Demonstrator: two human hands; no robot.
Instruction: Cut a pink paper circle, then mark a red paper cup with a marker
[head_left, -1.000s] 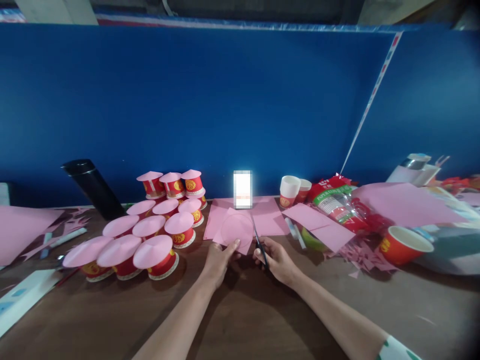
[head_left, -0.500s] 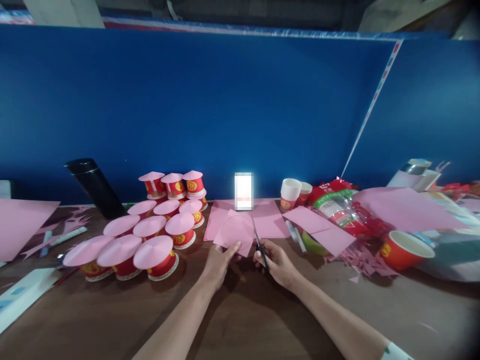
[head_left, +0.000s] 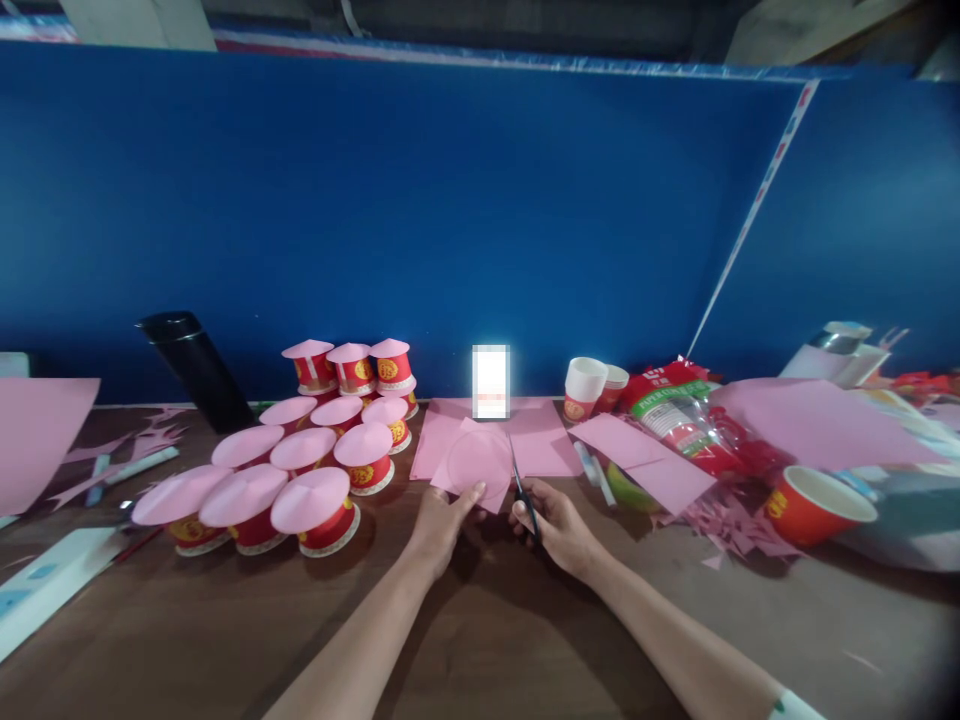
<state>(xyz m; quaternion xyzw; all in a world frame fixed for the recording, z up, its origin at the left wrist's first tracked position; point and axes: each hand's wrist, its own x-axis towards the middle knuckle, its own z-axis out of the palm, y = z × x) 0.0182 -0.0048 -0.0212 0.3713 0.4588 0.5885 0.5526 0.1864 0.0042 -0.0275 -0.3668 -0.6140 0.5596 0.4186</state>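
Observation:
Between thumb and fingers, my left hand [head_left: 444,522] pinches a small piece of pink paper [head_left: 477,462] that bears a drawn circle. My right hand [head_left: 553,525] grips black-handled scissors [head_left: 528,505], their blades pointing away from me along the right edge of that paper. Whether the blades touch the paper I cannot tell. Behind it lies a stack of pink sheets [head_left: 544,445]. To the left, several red paper cups [head_left: 363,474] stand upside down in rows, each topped with a shallow pink paper cone [head_left: 310,498].
A black flask [head_left: 196,370] leans at the back left. At right are white-and-red paper cups [head_left: 585,385], a red cup package [head_left: 679,415], pink paper scraps [head_left: 739,525] and a red cup [head_left: 817,505]. A blue partition [head_left: 450,200] closes off the back.
The view has shifted slightly. Both hands, the paper and the scissors keep nearly the same position relative to each other.

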